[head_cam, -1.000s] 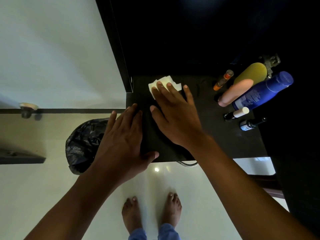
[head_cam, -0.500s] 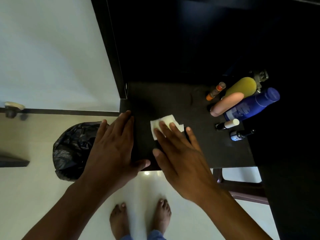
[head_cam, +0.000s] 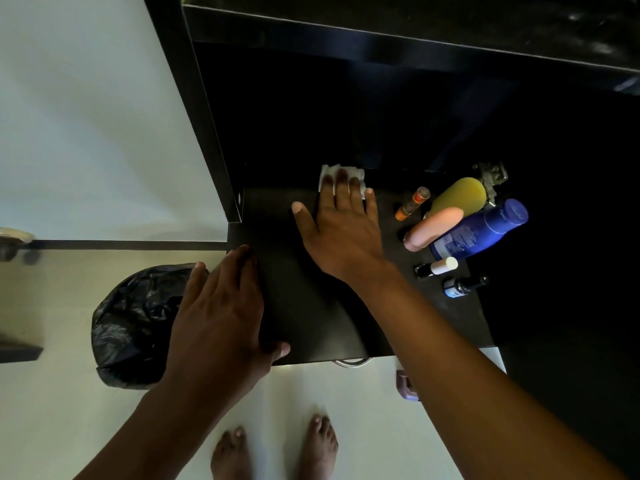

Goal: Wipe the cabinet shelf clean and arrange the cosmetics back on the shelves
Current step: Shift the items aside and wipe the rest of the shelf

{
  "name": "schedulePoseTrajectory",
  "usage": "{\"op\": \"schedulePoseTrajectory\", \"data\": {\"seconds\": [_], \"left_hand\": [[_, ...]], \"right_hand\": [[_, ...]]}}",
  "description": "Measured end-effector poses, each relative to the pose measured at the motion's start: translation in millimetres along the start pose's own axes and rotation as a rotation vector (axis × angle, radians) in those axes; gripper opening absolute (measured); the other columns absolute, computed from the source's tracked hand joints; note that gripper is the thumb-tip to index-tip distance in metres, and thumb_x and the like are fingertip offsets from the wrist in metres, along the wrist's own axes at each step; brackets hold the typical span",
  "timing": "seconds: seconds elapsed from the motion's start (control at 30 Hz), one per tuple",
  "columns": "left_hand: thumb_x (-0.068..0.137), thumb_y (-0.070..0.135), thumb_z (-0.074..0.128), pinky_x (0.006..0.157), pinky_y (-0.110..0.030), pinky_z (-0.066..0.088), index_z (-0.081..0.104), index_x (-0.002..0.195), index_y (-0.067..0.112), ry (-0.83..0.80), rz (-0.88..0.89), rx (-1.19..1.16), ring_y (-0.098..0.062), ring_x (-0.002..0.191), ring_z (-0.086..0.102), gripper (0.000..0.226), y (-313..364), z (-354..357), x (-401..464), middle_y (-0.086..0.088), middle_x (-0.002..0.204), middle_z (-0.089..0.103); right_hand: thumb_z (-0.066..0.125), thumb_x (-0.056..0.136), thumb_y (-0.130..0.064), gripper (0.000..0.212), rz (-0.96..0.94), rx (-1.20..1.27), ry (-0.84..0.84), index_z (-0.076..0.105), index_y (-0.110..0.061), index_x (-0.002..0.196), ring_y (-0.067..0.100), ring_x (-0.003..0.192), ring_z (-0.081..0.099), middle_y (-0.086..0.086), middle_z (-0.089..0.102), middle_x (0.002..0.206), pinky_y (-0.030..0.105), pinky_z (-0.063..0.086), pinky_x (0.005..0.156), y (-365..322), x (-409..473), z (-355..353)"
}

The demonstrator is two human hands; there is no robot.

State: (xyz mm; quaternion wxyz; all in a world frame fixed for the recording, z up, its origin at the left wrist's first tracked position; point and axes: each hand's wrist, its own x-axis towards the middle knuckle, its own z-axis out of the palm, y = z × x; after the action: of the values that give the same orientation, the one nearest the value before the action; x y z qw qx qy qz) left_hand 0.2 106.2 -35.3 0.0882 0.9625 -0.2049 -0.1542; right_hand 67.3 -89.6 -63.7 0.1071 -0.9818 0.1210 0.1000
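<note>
**Wiping step in hand, cosmetics not yet arranged**

We see the right hand (head_cam: 341, 230) flat, fingers spread, pressing a small white folded wipe (head_cam: 341, 174) onto the matte black cabinet shelf (head_cam: 311, 306). No clench: the wipe is pinned under the fingertips, not pinched. It sits at the far edge of the lit part of the shelf, near the dark back of the cabinet. The left hand (head_cam: 221, 317) lies palm down and empty on the shelf's near left corner, thumb over the front edge, bracing.

Cosmetics are bunched at the right side of the shelf: a tall blue plastic lotion bottle (head_cam: 479, 230), a peach-coloured tube (head_cam: 433, 228) touching it, a yellow rounded bottle (head_cam: 460, 195) behind, a thin orange-capped stick (head_cam: 412, 202), a small dark vial with white cap (head_cam: 436, 266), and a small dark dropper bottle (head_cam: 462, 285). A crumpled black plastic bag (head_cam: 135, 323) sits on the floor below left.

We judge the wiping to be mid-way: the right strip under the bottles looks untouched. The next move calls for dragging the wipe across with steady flat pressure, stopping short of the orange-capped stick just beside the hand, which could tip easily.
</note>
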Motion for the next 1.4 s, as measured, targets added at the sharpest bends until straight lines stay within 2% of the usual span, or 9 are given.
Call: {"op": "schedulePoseTrajectory", "data": {"seconds": [0.13, 0.23, 0.43, 0.57, 0.67, 0.93, 1.13, 1.23, 1.4], "left_hand": [[0.070, 0.073, 0.073, 0.128, -0.044, 0.014, 0.014, 0.159, 0.013, -0.035, 0.005, 0.095, -0.026, 0.151, 0.027, 0.122, 16, -13, 6, -0.010, 0.163, 0.019], [0.069, 0.068, 0.078, 0.126, -0.041, 0.022, 0.009, 0.158, 0.015, -0.044, 0.002, 0.109, -0.028, 0.150, 0.024, 0.124, 21, -16, 12, -0.009, 0.163, 0.016], [0.067, 0.061, 0.085, 0.129, -0.041, 0.011, -0.007, 0.161, 0.013, -0.116, 0.051, 0.110, -0.030, 0.158, -0.005, 0.140, 22, -19, 28, -0.008, 0.168, -0.006], [0.063, 0.062, 0.086, 0.129, -0.039, 0.014, -0.008, 0.161, 0.013, -0.130, 0.067, 0.081, -0.030, 0.157, -0.001, 0.144, 18, -20, 31, -0.006, 0.168, -0.006], [0.064, 0.064, 0.085, 0.129, -0.040, 0.014, -0.009, 0.162, 0.014, -0.126, 0.076, 0.057, -0.029, 0.158, -0.003, 0.144, 14, -16, 29, -0.005, 0.169, -0.008], [0.067, 0.063, 0.084, 0.128, -0.038, 0.009, -0.011, 0.161, 0.014, -0.116, 0.097, 0.027, -0.028, 0.158, -0.007, 0.143, 13, -17, 28, -0.005, 0.169, -0.011], [0.062, 0.064, 0.086, 0.128, -0.034, 0.012, -0.013, 0.160, 0.011, -0.086, 0.094, -0.021, -0.024, 0.158, -0.002, 0.149, 10, -15, 27, -0.005, 0.169, -0.008], [0.062, 0.063, 0.086, 0.129, -0.033, 0.005, -0.027, 0.156, 0.010, -0.106, 0.080, -0.067, -0.024, 0.158, -0.013, 0.156, 7, -14, 26, -0.005, 0.167, -0.024], [0.062, 0.070, 0.082, 0.128, -0.036, -0.005, -0.031, 0.154, 0.007, -0.124, 0.061, -0.085, -0.026, 0.154, -0.027, 0.159, -1, -10, 26, -0.010, 0.166, -0.030]], "right_hand": [[0.014, 0.103, -0.064, 0.083, 0.087, -0.036, -0.002, 0.005, -0.007, 0.162, 0.033, 0.158, -0.009, 0.020, 0.000, 0.170, 0.051, -0.006, 0.127, 8, 6, -4], [0.015, 0.104, -0.062, 0.082, 0.134, -0.033, 0.019, 0.002, -0.006, 0.162, 0.034, 0.158, -0.010, 0.022, -0.003, 0.170, 0.051, -0.005, 0.127, 12, 1, -1], [0.010, 0.102, -0.059, 0.078, 0.114, 0.044, 0.020, 0.001, -0.012, 0.163, 0.030, 0.158, -0.012, 0.014, -0.007, 0.171, 0.046, -0.006, 0.128, -4, -64, 15], [0.005, 0.100, -0.061, 0.076, -0.015, -0.008, -0.017, 0.008, -0.018, 0.164, 0.024, 0.159, -0.005, 0.007, 0.001, 0.172, 0.045, -0.002, 0.129, 0, -112, 16], [0.004, 0.102, -0.060, 0.075, 0.011, -0.087, -0.048, 0.011, -0.018, 0.164, 0.025, 0.159, -0.001, 0.008, 0.005, 0.171, 0.047, 0.001, 0.129, 4, -128, 14], [0.014, 0.101, -0.058, 0.078, 0.108, -0.036, 0.036, 0.013, -0.010, 0.163, 0.034, 0.158, 0.005, 0.018, 0.008, 0.170, 0.049, 0.000, 0.128, -1, -44, 4], [0.029, 0.105, -0.052, 0.074, 0.006, 0.036, 0.040, 0.010, -0.011, 0.163, 0.031, 0.159, -0.002, 0.016, 0.004, 0.171, 0.048, -0.006, 0.128, -14, -4, 4], [0.027, 0.105, -0.051, 0.070, -0.084, 0.061, 0.034, 0.010, -0.017, 0.164, 0.024, 0.159, -0.004, 0.009, 0.004, 0.172, 0.048, -0.006, 0.128, -26, 1, 9], [0.025, 0.104, -0.043, 0.059, -0.338, 0.080, 0.089, 0.033, -0.019, 0.158, 0.020, 0.157, 0.015, 0.003, 0.025, 0.168, 0.051, 0.003, 0.127, -38, -18, 20]]}}
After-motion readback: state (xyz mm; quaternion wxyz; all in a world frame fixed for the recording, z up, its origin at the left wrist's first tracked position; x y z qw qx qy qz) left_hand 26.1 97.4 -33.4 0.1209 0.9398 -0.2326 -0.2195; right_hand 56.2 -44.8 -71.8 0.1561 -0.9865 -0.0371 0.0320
